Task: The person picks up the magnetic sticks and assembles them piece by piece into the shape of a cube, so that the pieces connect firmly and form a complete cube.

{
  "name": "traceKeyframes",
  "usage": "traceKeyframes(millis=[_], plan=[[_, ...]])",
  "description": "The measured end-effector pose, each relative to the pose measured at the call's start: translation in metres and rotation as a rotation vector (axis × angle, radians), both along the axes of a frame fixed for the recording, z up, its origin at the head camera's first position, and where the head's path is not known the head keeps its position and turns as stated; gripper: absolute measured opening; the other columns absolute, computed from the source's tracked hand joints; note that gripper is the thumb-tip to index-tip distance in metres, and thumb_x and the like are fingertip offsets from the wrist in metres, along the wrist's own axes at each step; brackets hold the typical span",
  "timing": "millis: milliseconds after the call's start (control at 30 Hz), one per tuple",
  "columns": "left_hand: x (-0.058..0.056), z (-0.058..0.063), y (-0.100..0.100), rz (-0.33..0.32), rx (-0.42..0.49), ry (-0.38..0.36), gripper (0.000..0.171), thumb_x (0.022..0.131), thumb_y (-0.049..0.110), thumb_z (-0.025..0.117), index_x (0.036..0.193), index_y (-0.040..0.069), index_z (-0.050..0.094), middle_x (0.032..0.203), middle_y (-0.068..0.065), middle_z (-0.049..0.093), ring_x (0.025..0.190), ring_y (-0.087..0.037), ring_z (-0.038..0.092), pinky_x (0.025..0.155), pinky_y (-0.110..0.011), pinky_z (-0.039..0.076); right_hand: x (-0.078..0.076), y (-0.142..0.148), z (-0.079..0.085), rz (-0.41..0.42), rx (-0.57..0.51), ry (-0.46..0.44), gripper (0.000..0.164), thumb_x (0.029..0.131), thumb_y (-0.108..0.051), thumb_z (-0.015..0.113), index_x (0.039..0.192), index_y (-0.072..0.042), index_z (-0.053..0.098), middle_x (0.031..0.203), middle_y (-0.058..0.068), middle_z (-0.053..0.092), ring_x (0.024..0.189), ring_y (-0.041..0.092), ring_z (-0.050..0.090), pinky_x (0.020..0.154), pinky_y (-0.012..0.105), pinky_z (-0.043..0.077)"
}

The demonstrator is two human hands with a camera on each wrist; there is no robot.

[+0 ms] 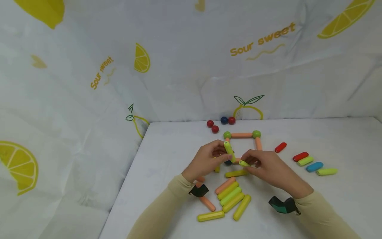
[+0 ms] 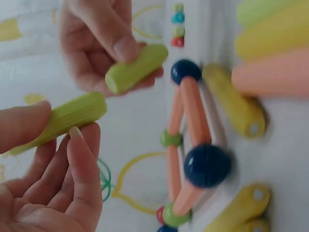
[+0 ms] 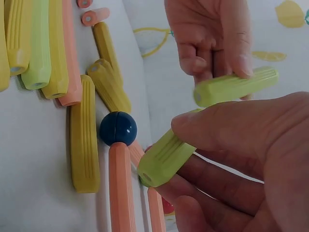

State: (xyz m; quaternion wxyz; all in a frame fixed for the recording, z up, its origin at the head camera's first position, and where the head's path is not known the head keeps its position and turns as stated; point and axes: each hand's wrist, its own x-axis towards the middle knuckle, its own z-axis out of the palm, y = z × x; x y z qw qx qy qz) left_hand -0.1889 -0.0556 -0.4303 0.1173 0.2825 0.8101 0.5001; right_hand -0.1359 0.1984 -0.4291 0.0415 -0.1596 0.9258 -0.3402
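Note:
My left hand (image 1: 206,161) pinches a light green magnetic stick (image 1: 229,151) between thumb and fingers, raised above the table. A second light green stick (image 3: 166,157) is gripped in my right hand (image 1: 270,167), a short distance to the right. In both wrist views the two sticks are close together but apart. Just beyond the hands lies a four-sided frame of orange sticks (image 1: 241,135) joined by balls. Its far corners are green balls (image 1: 256,133); the near ones are dark blue balls (image 2: 207,166). The hands partly hide the frame in the head view.
Yellow, green and orange sticks (image 1: 228,190) lie in a loose row nearer me. At the right are red, green and blue short sticks (image 1: 314,166). Red balls (image 1: 215,129) and a dark blue ball (image 1: 224,120) sit by the table's back edge, before a lemon-print cloth (image 1: 185,83).

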Motion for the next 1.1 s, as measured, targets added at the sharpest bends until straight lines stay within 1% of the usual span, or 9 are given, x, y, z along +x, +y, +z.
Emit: traceKeyframes(millis=[100,200,267,367,467,633,800,933,1100], plan=[[0.004,-0.003,0.004,-0.008,0.137,-0.159,0.021,0.104,0.026,0.075,0.123,0.019,0.068,0.119,0.006,0.076,0.109,-0.003,0.073,0.104,-0.043,0.061,0.000,-0.001,-0.001,-0.004,0.005,-0.009,0.021,0.095,-0.020,0.084,0.115,-0.018,0.076,0.105,-0.006,0.078,0.096,0.011,0.071,0.086,0.038,0.062],[0.005,-0.005,0.007,-0.016,0.207,-0.219,0.019,0.105,0.021,0.073,0.123,0.017,0.068,0.117,0.003,0.077,0.107,-0.006,0.075,0.105,-0.060,0.058,-0.001,-0.001,-0.001,-0.001,-0.004,-0.014,0.023,0.095,-0.020,0.084,0.116,-0.015,0.075,0.105,-0.006,0.078,0.095,0.011,0.071,0.087,0.041,0.063],[0.005,-0.006,0.008,-0.019,0.225,-0.233,0.020,0.105,0.020,0.073,0.124,0.015,0.067,0.116,0.001,0.077,0.107,-0.008,0.075,0.106,-0.064,0.056,-0.002,-0.001,-0.001,0.006,-0.012,-0.009,0.024,0.095,-0.021,0.085,0.116,-0.014,0.075,0.104,-0.005,0.078,0.094,0.011,0.071,0.086,0.041,0.064],[0.003,-0.008,0.009,-0.011,0.230,-0.275,0.020,0.105,0.019,0.072,0.124,0.013,0.068,0.117,-0.002,0.078,0.108,-0.013,0.077,0.107,-0.062,0.056,-0.002,0.000,-0.002,0.016,-0.023,-0.007,0.026,0.095,-0.021,0.085,0.117,-0.013,0.074,0.104,-0.005,0.077,0.093,0.010,0.071,0.083,0.037,0.063],[-0.002,-0.011,0.013,0.037,0.213,-0.386,0.018,0.105,0.022,0.073,0.122,0.015,0.070,0.115,-0.001,0.080,0.107,-0.014,0.078,0.108,-0.055,0.058,-0.006,0.000,-0.004,0.008,-0.031,-0.022,0.027,0.096,-0.024,0.084,0.119,-0.013,0.074,0.104,-0.005,0.077,0.093,0.010,0.070,0.080,0.031,0.061],[-0.024,-0.011,0.026,0.140,0.170,-0.527,0.019,0.105,0.030,0.073,0.117,0.016,0.076,0.107,0.000,0.083,0.100,-0.013,0.080,0.106,-0.042,0.061,-0.028,0.000,-0.004,-0.052,-0.016,-0.073,0.027,0.100,-0.029,0.079,0.118,-0.009,0.076,0.099,0.000,0.077,0.090,0.015,0.068,0.076,0.030,0.057],[-0.049,-0.010,0.033,0.254,0.121,-0.535,0.026,0.103,0.031,0.075,0.118,0.011,0.079,0.105,-0.004,0.084,0.101,-0.018,0.082,0.107,-0.038,0.059,-0.055,0.006,0.001,-0.080,0.058,-0.116,0.033,0.099,-0.030,0.078,0.117,-0.002,0.077,0.103,0.009,0.078,0.088,0.021,0.068,0.074,0.036,0.060],[-0.058,-0.013,0.033,0.356,0.078,-0.520,0.035,0.103,0.026,0.075,0.131,0.005,0.075,0.110,-0.006,0.083,0.103,-0.022,0.082,0.105,-0.040,0.061,-0.070,0.009,0.003,-0.099,0.138,-0.176,0.031,0.097,-0.026,0.079,0.114,0.000,0.078,0.107,0.014,0.075,0.088,0.024,0.067,0.075,0.039,0.060],[-0.057,-0.014,0.032,0.463,-0.097,-0.339,0.032,0.104,0.022,0.072,0.131,0.007,0.075,0.101,-0.002,0.078,0.086,-0.014,0.076,0.085,-0.030,0.064,-0.080,0.008,0.006,-0.117,0.234,-0.247,0.031,0.095,-0.022,0.078,0.115,0.003,0.077,0.107,0.017,0.075,0.082,0.025,0.066,0.071,0.037,0.058]])
